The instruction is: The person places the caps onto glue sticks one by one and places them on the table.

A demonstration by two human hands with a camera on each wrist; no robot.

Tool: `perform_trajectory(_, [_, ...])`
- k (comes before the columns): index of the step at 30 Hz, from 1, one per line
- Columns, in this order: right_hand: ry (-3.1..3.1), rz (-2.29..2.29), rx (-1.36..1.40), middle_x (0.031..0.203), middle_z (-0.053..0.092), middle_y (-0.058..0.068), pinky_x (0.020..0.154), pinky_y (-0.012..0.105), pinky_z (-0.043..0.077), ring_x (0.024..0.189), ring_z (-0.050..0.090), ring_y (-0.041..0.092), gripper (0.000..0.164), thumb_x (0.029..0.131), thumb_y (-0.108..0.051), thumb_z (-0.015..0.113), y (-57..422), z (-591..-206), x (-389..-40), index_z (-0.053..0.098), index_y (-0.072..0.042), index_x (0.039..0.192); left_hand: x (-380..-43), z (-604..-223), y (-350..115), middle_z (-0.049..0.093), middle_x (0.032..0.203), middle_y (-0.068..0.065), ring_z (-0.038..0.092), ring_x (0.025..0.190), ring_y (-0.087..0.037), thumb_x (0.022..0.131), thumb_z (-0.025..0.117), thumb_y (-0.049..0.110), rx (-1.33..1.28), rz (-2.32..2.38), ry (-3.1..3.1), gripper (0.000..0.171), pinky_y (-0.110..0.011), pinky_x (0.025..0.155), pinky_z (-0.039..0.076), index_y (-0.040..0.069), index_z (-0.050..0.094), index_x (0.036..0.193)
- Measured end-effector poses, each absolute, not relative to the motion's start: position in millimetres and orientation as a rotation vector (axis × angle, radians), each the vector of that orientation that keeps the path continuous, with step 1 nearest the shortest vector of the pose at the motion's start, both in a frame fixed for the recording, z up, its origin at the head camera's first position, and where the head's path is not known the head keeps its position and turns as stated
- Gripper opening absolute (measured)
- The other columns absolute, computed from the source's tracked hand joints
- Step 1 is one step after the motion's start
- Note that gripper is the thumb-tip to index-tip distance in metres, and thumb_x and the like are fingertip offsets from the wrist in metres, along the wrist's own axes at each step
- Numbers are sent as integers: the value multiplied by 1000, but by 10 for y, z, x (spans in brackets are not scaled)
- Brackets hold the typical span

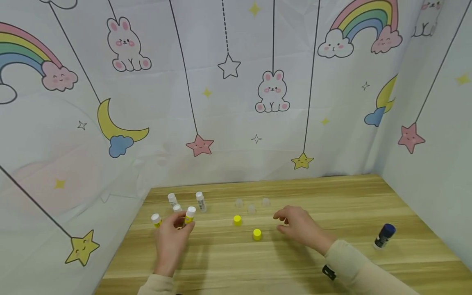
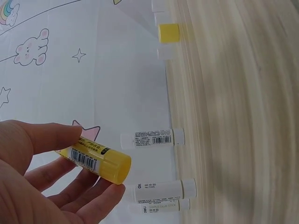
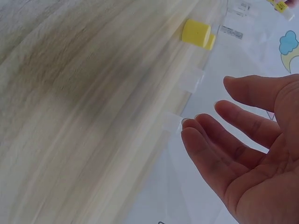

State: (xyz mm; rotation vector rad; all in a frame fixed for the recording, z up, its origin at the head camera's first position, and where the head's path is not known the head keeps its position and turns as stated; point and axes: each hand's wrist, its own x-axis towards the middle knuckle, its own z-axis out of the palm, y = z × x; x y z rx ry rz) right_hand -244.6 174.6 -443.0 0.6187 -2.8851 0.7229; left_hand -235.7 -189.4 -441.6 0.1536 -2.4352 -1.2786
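Observation:
Between thumb and fingers, my left hand (image 1: pixel 171 237) holds a yellow glue stick (image 2: pixel 100 161) that stands upright with its white end on top in the head view. Around that hand are white glue sticks (image 1: pixel 200 200) and another yellow-labelled stick (image 1: pixel 156 220), partly hidden by the hand. My right hand (image 1: pixel 296 227) hovers over the table with loosely bent fingers and nothing in them. Two yellow caps (image 1: pixel 257 234) stand to its left. Several translucent caps (image 1: pixel 251 209) stand behind them, near its fingertips.
A wooden table (image 1: pixel 236 266) spans the front. At its right side a stick with a dark blue cap (image 1: pixel 384 236) stands by itself. A white curtain (image 1: pixel 236 119) printed with bunnies and stars hangs along the table's back and sides.

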Motion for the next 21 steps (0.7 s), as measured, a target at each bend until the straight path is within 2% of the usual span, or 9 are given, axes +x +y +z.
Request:
perform_trajectory(6, [-2904, 738, 620, 92, 68, 4, 71, 36, 53, 83, 64, 21, 23, 84, -9, 80, 1665, -4479, -2465, 75, -6, 105, -2344, -4404, -1887, 74, 99, -12, 71, 91, -27, 81, 84, 11, 125, -1270, -2422, 31, -37, 70, 55, 8, 75, 111])
perform_trajectory(13, [-2941, 780, 594, 98, 68, 5, 72, 38, 53, 88, 63, 20, 32, 85, -10, 80, 1599, -4544, -2488, 73, -7, 116, -2320, -4381, -1864, 73, 100, -11, 71, 92, -27, 81, 84, 9, 68, -1283, -2393, 31, -39, 72, 58, 7, 74, 110])
perform_trajectory(21, [-2940, 810, 631, 98, 68, 7, 71, 37, 53, 88, 63, 21, 32, 85, -9, 80, 1532, -4571, -2486, 73, -5, 116, -2309, -4379, -1849, 74, 101, -8, 72, 92, -24, 80, 85, 9, 43, -1270, -2388, 32, -40, 73, 59, 10, 75, 110])
